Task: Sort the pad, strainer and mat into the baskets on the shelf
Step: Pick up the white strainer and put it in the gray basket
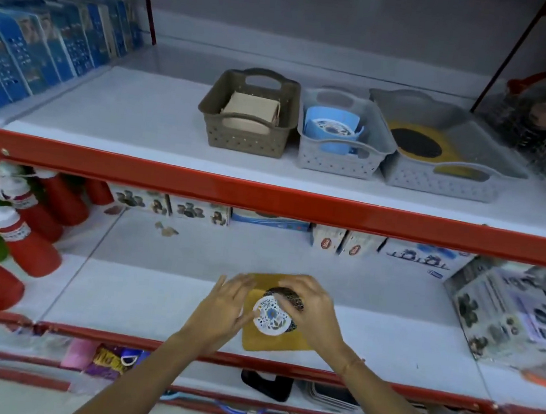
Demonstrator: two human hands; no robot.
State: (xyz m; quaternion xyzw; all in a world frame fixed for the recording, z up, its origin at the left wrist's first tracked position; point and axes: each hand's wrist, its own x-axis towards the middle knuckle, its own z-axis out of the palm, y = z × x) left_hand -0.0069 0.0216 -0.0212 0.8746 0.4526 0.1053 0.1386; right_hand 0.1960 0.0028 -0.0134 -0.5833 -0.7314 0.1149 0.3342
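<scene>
1. Reaching over the lower shelf (159, 296), both hands meet above a yellow mat (270, 341) that lies flat near the shelf's front edge.
2. The left hand (223, 306) has its fingers spread and touches the left rim of a round white strainer (272, 315) with a blue floral print; whether it truly grips it, I cannot tell.
3. The right hand (312, 308) curls over the strainer's far right side and covers part of a dark dotted disc (288, 295) on the mat; its hold is also unclear.
4. The strainer sits on the mat, between the two hands.
5. Well beyond the hands, on the upper shelf (122, 114), three baskets stand side by side.
6. The brown basket (245, 139), farthest left, holds beige pads (252, 111).
7. The small grey basket (338, 161) in the middle holds blue strainers (331, 128).
8. The large grey basket (444, 185), to the right, holds a yellow mat with a black centre (418, 143).
</scene>
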